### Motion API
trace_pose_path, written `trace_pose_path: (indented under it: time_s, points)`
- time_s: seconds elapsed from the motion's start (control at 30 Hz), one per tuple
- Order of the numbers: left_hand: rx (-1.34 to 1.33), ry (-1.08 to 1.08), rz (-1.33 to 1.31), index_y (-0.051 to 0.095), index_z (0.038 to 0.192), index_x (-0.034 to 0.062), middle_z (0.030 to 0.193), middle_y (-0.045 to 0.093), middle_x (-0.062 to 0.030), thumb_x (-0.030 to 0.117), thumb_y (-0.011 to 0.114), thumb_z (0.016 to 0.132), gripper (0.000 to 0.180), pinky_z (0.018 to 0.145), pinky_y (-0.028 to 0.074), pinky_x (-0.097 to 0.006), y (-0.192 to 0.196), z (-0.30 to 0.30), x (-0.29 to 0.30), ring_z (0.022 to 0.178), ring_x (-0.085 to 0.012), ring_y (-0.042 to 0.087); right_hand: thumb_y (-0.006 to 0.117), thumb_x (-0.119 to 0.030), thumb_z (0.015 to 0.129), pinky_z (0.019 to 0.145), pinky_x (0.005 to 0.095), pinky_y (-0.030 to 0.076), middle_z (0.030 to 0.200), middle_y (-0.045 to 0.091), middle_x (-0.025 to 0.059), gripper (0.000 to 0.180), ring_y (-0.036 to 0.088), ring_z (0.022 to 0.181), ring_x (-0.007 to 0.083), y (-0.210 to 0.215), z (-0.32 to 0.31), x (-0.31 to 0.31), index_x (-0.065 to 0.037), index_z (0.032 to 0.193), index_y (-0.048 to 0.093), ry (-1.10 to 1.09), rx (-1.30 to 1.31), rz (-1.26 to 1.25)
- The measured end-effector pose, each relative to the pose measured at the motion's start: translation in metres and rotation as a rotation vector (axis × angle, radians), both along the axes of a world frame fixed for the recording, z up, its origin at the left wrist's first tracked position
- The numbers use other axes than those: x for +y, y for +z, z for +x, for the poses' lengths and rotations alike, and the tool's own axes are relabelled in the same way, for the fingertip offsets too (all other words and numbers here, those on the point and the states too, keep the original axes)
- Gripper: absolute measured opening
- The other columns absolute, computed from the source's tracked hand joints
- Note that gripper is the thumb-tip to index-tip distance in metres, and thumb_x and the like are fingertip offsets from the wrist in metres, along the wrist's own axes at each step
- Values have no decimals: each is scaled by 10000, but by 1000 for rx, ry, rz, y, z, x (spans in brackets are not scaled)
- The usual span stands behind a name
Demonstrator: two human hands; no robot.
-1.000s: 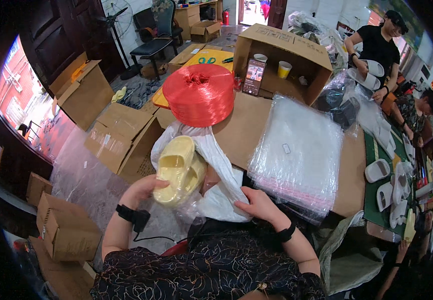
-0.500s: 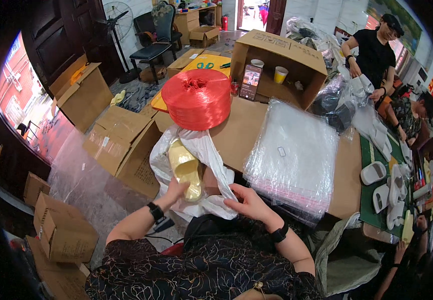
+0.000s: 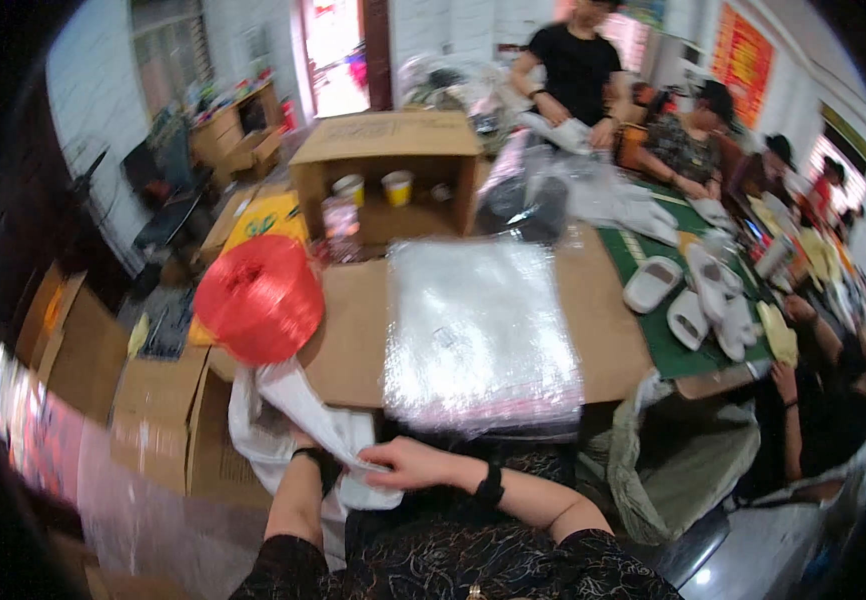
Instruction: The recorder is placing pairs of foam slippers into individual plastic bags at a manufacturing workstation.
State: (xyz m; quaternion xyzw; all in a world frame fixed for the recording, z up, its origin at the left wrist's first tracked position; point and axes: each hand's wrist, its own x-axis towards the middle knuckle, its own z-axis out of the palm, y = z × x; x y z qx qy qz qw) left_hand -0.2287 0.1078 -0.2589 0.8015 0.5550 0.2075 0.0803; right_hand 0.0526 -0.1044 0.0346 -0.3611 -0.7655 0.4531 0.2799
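plastic bag stack (image 3: 481, 335) — glossy, crinkled | tabletop (image 3: 608, 340) — matt cardboard | twine spool (image 3: 258, 298) — shiny

Both forearms are entering from the lower edge, sleeves dark and patterned, elbows bent.

Left arm is rising steeply, wrist wearing a dark band; the left hand (image 3: 305, 445) is mostly hidden, so finger pose cannot be told.

Right forearm is lying nearly level, reaching toward the left, a dark band on its wrist. The right hand (image 3: 408, 465) is showing palm-down, fingers (image 3: 378, 476) extended leftward and pinching closed at the tips.

The two hands are meeting close together, just in front of the torso.
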Motion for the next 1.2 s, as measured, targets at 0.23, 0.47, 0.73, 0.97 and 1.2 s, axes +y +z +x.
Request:
trace_pose_path:
  time_s: [0.23,0.47,0.73,0.97,1.2]
  points:
    - [-201,-216,-375,650,1092,59,1143,663,-150,373,637,802,427,947,460,-473,84,24,-35,1085,-345,601,621,-300,936,741,339,477,937,666,120,446,569,795,164,-9,33,-9,-23,1279,555,51,6,-206]
    - [306,152,-841,646,1147,-3,1154,666,-186,522,693,806,628,919,502,-390,180,-52,-53,1048,-289,651,680,-242,915,920,329,482,1350,501,103,588,584,1079,203,77,126,-50,-84,1428,441,-297,170,-67]
    - [-244,-267,5,665,1046,-10,945,687,-166,163,648,841,269,793,518,-400,451,89,-180,863,-327,667,507,-131,940,912,319,429,1195,504,116,314,522,1047,196,264,171,-129,-76,1249,509,-1171,988,1553]
    - [-167,-787,212,521,1342,75,1484,407,-175,260,642,893,501,1115,310,-476,399,220,-147,1370,-406,351,562,-269,883,961,388,400,1225,519,132,210,489,1140,298,316,208,-120,-149,1055,558,-1213,-65,2518]
    - [19,-745,85,491,1403,141,1520,364,-168,410,521,952,525,1141,211,-568,279,241,-94,1401,-421,298,673,-91,834,1053,395,328,1360,485,200,288,426,1300,315,376,193,-112,-86,1121,651,-1315,91,2129]
